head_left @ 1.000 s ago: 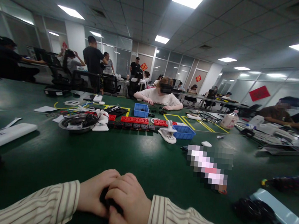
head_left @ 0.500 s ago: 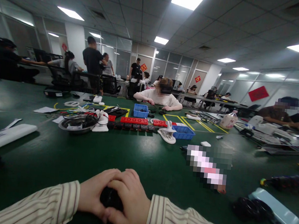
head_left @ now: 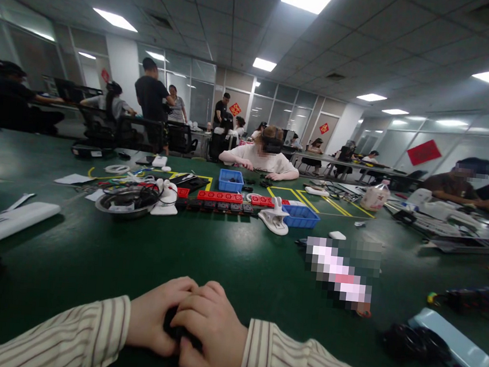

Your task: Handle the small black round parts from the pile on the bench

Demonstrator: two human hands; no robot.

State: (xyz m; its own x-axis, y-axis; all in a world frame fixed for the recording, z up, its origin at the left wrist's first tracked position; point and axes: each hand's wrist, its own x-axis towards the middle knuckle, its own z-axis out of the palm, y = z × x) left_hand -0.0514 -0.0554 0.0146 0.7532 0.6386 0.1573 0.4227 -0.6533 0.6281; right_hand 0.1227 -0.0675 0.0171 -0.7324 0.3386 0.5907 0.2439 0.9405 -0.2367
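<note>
My left hand (head_left: 154,317) and my right hand (head_left: 212,335) rest together on the green table (head_left: 229,257) at the near edge, both in striped sleeves. Their fingers are curled round a small black object (head_left: 173,329) held between them. Most of that object is hidden, so I cannot name it.
A white power strip (head_left: 5,224) lies at the left, and a metal bowl of cables (head_left: 126,200) stands beyond it. Red and black socket strips (head_left: 221,201) and two blue bins (head_left: 300,216) sit mid-table. A light blue case (head_left: 454,344) and black cable lie at the right. Several people sit opposite.
My fingers opened slightly half a second ago, showing more of the black object, and have closed over it again. The hands stay in the same place.
</note>
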